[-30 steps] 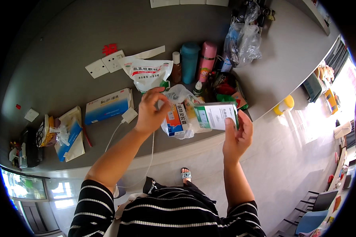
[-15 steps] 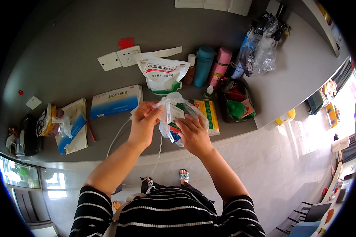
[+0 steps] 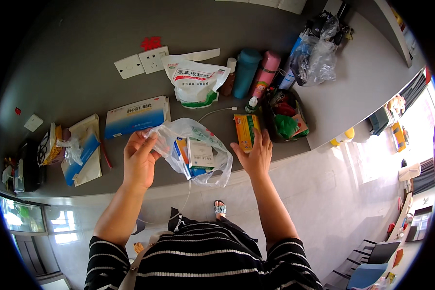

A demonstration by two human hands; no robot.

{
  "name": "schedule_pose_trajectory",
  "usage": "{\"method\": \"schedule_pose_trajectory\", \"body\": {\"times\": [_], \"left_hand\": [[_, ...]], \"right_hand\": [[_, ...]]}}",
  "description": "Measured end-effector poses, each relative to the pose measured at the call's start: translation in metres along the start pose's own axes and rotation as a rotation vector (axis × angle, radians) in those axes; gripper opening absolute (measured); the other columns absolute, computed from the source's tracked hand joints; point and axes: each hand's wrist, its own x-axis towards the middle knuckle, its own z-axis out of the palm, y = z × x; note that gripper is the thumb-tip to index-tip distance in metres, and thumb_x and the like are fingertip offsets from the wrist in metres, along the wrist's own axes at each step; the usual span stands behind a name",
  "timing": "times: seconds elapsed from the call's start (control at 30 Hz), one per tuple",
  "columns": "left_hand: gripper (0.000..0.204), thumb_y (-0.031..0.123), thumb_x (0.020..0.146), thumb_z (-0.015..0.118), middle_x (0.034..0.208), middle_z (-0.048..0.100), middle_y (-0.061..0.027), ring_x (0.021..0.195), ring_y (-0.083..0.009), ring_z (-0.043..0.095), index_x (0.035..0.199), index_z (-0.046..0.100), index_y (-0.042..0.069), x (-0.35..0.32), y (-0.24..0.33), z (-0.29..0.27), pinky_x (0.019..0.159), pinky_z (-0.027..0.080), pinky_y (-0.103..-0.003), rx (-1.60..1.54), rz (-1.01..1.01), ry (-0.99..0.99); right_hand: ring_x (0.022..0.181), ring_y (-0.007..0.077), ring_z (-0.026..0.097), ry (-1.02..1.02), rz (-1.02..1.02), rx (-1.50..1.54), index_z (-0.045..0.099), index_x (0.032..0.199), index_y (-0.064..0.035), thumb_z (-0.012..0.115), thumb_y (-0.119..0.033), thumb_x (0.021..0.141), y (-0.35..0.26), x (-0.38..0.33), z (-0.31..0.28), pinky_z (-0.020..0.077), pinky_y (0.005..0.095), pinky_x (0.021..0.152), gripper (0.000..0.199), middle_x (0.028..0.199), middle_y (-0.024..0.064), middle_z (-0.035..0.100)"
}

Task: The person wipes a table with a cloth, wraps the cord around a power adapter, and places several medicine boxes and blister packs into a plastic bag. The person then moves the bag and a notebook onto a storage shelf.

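My left hand [image 3: 141, 153] pinches the edge of a clear plastic bag [image 3: 221, 174] above the front of the grey counter. Inside the bag, small medicine boxes show through: a white one with green [image 3: 200, 153] and a blue-and-orange one [image 3: 182, 149]. To the right, my right hand [image 3: 256, 154] has its fingers spread and reaches over a yellow-and-green medicine box [image 3: 247, 131] lying on the counter. Its fingertips overlap the box's right side; whether they touch it I cannot tell.
Behind stand a white pouch [image 3: 195, 82], a teal bottle [image 3: 247, 72] and a pink bottle [image 3: 267, 73]. A dark basket [image 3: 295, 136] holds small items at the right. Leftward lie a blue-and-white box [image 3: 136, 118] and papers [image 3: 84, 150]. A white cable [image 3: 217, 111] runs behind the bag.
My right hand has left the bag and moved right to the yellow-and-green box. My left hand has drawn the bag left and lower, with its boxes now more visible.
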Motion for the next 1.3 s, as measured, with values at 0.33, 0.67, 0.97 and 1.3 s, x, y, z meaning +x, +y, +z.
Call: {"method": "schedule_pose_trajectory", "body": {"times": [0.33,0.67,0.97,1.3], "left_hand": [[0.011,0.013,0.089,0.063,0.101,0.062,-0.0057,0.094,-0.0175,0.058,0.092,0.053,0.011,-0.005,-0.011,-0.01,0.08,0.048,-0.04,0.076,-0.044,0.033],[0.069,0.023,0.075,0.076,0.137,0.041,-0.0139,0.133,-0.0242,0.031,0.133,0.043,0.006,-0.003,-0.016,-0.003,0.11,0.021,-0.04,0.658,0.717,-0.104],[0.109,0.039,0.059,0.083,0.147,0.032,-0.0124,0.139,-0.0329,0.023,0.147,0.023,0.018,-0.012,0.068,0.039,0.111,0.012,-0.062,1.836,0.66,-0.813],[0.088,0.011,0.057,0.087,0.121,0.048,-0.0101,0.109,-0.0216,0.055,0.131,0.039,0.008,0.02,0.021,-0.02,0.092,0.049,-0.034,0.885,0.342,-0.62]], "right_hand": [[0.073,0.0339,0.061,-0.294,0.46,0.373,0.058,0.109,-0.0029,0.061,-0.028,0.083,0.048,0.007,-0.001,0.0499,0.0368,0.067,0.037,0.086,0.0118,0.064],[0.075,0.021,0.065,-0.35,1.011,1.653,0.058,0.1,0.006,0.054,-0.014,0.09,-0.023,0.023,-0.061,0.0544,0.0313,0.067,0.023,0.083,0.0111,0.064],[0.076,0.0188,0.064,-0.805,0.811,1.517,0.062,0.092,0.0073,0.064,-0.017,0.084,-0.085,0.03,-0.096,0.0523,0.028,0.065,0.026,0.083,0.0123,0.065],[0.079,0.0114,0.062,-0.896,0.314,1.475,0.051,0.125,0.0035,0.071,-0.034,0.084,-0.147,0.029,-0.105,0.0491,0.0198,0.062,0.06,0.107,0.0108,0.061]]}}
